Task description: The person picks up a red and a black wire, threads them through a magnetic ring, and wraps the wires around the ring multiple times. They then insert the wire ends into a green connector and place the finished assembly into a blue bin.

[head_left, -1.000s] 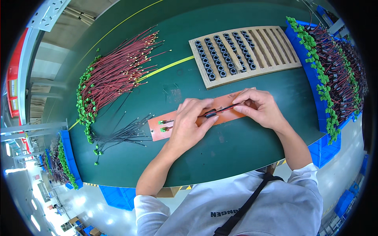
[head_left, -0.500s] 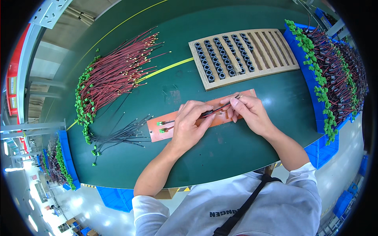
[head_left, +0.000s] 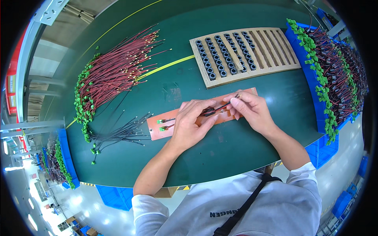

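On the orange board (head_left: 156, 136) lie a red and a black wire, their green connectors (head_left: 162, 128) at the board's left end. My left hand (head_left: 189, 122) curls over these wires, its thumb and forefinger on either side of a black sleeve-like piece (head_left: 208, 111). The palm hides the middle of the wires. Beyond that piece, my right hand (head_left: 251, 110) pinches the wires' free ends (head_left: 237, 96) between thumb and fingers, tips poking up. Its other fingers are bent close to the board.
Red wires (head_left: 118, 67) with green connectors spread at the far left, black wires (head_left: 122, 129) nearer. Behind the board stands a slotted wooden tray (head_left: 271, 49) holding rows of black rings (head_left: 223, 59). A blue bin (head_left: 309, 84) of wire assemblies stands at right, another blue bin (head_left: 67, 157) at left.
My left thumb and forefinger have spread slightly, so more of the black piece shows. My right hand keeps its pinch on the wire ends, almost in place.
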Demonstrator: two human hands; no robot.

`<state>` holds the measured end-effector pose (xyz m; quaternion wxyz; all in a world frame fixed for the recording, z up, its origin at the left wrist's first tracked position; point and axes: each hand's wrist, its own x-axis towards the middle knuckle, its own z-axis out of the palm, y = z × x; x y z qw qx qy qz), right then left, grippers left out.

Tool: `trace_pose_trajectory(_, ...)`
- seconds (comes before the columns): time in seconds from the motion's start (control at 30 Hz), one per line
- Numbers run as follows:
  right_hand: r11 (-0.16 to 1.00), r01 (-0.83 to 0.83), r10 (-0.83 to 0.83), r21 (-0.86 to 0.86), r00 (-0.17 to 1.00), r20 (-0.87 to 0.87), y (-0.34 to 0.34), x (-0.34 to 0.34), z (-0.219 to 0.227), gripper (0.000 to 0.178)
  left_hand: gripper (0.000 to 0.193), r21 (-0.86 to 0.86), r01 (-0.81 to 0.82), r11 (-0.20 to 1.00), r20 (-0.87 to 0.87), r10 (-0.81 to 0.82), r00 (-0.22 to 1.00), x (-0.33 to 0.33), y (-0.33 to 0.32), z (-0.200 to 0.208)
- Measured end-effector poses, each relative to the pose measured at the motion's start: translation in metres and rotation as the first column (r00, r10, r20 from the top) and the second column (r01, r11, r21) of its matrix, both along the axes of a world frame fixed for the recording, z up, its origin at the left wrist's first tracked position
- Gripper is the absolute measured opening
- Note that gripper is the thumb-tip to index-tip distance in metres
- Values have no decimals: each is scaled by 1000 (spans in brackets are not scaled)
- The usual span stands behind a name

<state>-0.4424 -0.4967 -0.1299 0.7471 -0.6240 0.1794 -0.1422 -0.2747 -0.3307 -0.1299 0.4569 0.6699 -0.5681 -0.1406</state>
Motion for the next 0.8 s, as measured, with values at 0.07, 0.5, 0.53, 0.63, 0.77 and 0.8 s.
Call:
trace_pose_trajectory(0.07, 979, 27, -18, -203, 999, 42, 1, 2, -5, 23, 38, -88, -13, 996, 19, 15, 1000, 0, 1, 6)
trace_pose_trajectory(0.5, 990, 9, -8, -138, 1000, 2, -2, 0, 0, 19, 36, 62, -229, 971, 224, 210, 952, 67, 120, 7)
trace_pose_trajectory(0.53, 989, 4, -5, -151, 1000, -7, -1, 0, 1, 20, 34, 55, -218, 974, 220, 202, 954, 67, 119, 3)
trace_pose_trajectory(0.63, 985, 8, -10, -174, 1000, -6, -1, 0, -1, 21, 29, 42, -224, 974, 230, 209, 951, 69, 111, -1)
trace_pose_trajectory(0.77, 988, 25, -30, -150, 999, -30, 0, 2, 0, 21, 21, 35, -178, 983, 268, 163, 950, 74, 111, -1)
trace_pose_trajectory(0.8, 989, 24, -29, -146, 999, -30, 0, 2, 0, 21, 21, -37, -192, 981, 191, 196, 962, 74, 113, -1)
